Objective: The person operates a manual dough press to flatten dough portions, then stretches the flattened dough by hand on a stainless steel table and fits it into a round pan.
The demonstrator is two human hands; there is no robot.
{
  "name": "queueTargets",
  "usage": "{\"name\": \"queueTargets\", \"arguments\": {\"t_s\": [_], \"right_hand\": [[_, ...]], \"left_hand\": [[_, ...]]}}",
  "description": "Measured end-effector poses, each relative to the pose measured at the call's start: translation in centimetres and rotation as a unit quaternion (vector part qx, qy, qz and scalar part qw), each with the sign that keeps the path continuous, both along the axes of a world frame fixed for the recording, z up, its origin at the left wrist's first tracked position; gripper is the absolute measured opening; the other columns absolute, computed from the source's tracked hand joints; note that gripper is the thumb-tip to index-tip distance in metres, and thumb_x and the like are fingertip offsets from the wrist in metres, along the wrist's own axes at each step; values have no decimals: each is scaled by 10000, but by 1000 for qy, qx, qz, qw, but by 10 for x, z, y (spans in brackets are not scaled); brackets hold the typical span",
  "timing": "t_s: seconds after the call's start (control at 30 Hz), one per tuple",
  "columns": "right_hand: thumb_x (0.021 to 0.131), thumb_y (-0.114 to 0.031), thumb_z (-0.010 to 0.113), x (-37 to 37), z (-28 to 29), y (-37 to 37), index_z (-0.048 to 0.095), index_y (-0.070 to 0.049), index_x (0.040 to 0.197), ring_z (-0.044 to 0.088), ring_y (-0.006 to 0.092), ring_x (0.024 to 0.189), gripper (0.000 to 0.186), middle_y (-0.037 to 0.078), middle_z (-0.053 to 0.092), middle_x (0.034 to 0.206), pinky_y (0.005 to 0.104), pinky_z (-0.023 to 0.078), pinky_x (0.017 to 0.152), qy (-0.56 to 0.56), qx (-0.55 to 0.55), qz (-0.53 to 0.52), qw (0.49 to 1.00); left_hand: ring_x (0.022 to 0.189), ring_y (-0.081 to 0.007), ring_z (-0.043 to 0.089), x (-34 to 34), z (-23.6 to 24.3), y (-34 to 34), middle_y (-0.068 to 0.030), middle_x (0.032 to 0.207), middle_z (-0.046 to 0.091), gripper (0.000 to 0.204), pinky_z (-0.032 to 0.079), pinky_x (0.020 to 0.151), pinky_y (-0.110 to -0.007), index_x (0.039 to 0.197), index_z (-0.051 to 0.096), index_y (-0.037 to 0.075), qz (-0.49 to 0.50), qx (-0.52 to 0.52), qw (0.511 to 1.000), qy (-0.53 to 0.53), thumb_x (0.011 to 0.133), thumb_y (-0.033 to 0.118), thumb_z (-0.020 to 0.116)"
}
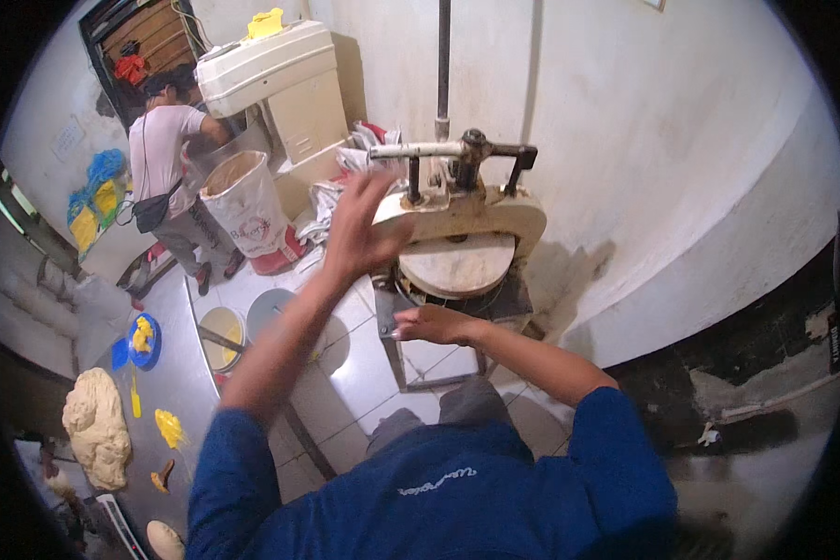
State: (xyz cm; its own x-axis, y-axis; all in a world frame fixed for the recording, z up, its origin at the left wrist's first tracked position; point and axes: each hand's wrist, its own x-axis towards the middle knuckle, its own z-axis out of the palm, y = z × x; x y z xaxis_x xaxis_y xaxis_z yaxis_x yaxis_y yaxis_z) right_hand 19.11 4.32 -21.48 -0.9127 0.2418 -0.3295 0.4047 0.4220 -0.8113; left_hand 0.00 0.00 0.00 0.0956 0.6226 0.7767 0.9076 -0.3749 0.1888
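In front of me stands a cream-coloured dough press [529,219] with a round pale plate [459,266] under its arch. A worn lever bar [415,149] runs across its top. My left hand [366,231] is raised at the press's left side, just below the bar's left end. Its fingers are stretched out, slightly blurred, and nothing shows in them. Lower down, my right hand [434,325] is at the press's front edge below the plate, fingers curled together. Whatever they may grip there is hidden.
Left is a metal table [182,322] with a big dough lump [98,427], yellow fat [169,427] and a blue dish [145,341]. Buckets [221,336] stand beside it. Behind, a person [163,154] bends near an open flour sack [252,215] and a cream machine [270,70].
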Motion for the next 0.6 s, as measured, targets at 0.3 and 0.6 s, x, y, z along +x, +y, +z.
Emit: {"name": "queueTargets", "arguments": {"t_s": [0.3,0.6], "right_hand": [[870,-181,803,51,242,12,771,-41,1131,762,319,1031,298,206,766,1109,389,592,912,306,363,-79,877],[889,-407,786,-144,415,389,637,25,1250,693,278,992,582,155,720,1062,391,550,908,527,210,-477,671]], "left_hand": [[952,-344,767,-39,38,115,-178,1044,783,486,614,830,-474,1015,815,75,113,-429,880,169,630,358,905],[925,-366,767,-6,55,100,-178,986,781,290,619,793,-467,957,810,80,127,-395,907,68,704,220,794]]}}
